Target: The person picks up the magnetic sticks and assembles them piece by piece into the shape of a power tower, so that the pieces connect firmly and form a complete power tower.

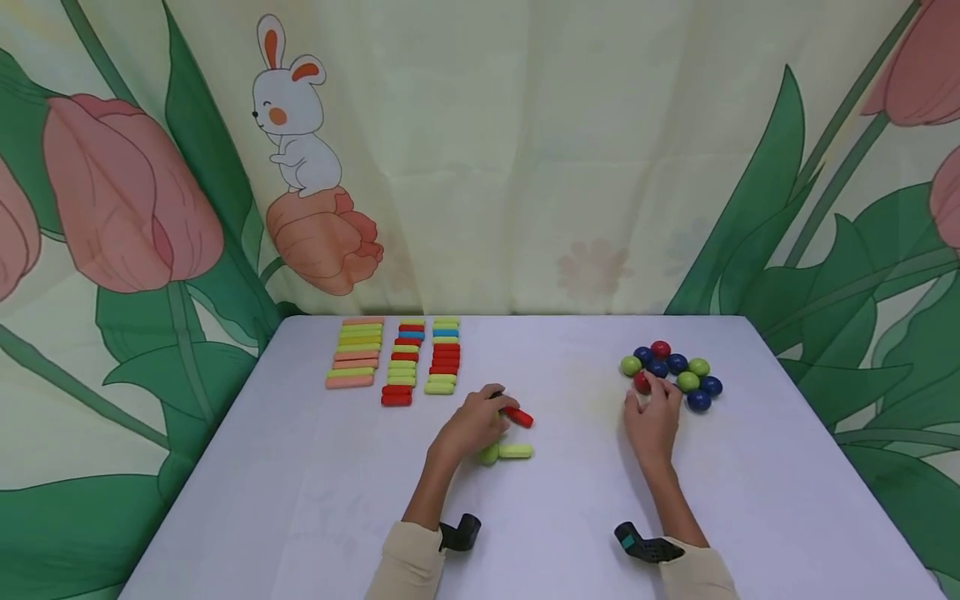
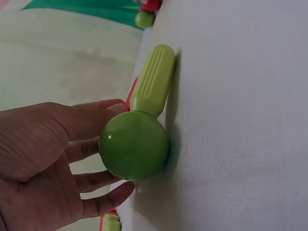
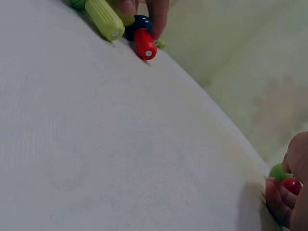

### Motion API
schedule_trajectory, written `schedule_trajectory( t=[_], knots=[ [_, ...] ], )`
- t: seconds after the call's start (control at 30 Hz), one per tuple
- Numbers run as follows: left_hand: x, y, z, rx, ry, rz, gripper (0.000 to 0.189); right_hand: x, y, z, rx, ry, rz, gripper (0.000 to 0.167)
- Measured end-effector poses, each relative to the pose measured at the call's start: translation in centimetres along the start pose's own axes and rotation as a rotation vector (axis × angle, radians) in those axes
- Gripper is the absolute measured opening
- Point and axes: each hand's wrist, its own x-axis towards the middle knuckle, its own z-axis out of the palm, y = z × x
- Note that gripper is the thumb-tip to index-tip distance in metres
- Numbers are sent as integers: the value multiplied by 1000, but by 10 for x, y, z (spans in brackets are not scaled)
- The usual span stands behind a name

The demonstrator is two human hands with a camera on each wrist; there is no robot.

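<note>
My left hand (image 1: 472,427) reaches over a small joined piece of balls and sticks near the table's middle, its thumb and index finger pinching it beside the red stick (image 1: 519,416). Closest to me in that piece are a green ball (image 2: 134,146) and a light green stick (image 2: 154,82); the right wrist view shows a dark blue ball (image 3: 139,23) behind the red stick. The palm covers part of the piece in the head view. My right hand (image 1: 654,425) pinches a red ball (image 1: 641,382) at the near edge of a cluster of loose balls.
Dark blue balls (image 1: 699,401), green balls (image 1: 699,367) and another red ball (image 1: 660,349) lie in the right cluster. At the back left, sticks stand in three columns: salmon and yellow-green sticks (image 1: 350,382), then red, green and blue sticks (image 1: 397,400). A printed curtain (image 1: 480,167) hangs behind.
</note>
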Motion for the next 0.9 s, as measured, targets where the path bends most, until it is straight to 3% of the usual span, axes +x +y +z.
schedule_trajectory(
  t=[0.1, 0.33, 0.57, 0.9],
  knots=[
    [0, 1, -1, 30, -21, -52, 32, -1, 0, 1, -51, -31, 7, 50],
    [-3, -1, 1, 99, 6, -136, 21, 0, -2, 1, -131, -47, 1, 49],
    [-7, -6, -6, -26, -51, -157, 25, 3, -10, 2, -193, -65, -17, 45],
    [-10, -14, 1, -145, 30, -203, 26, 5, -13, 10, -282, -80, -23, 41]
  ],
)
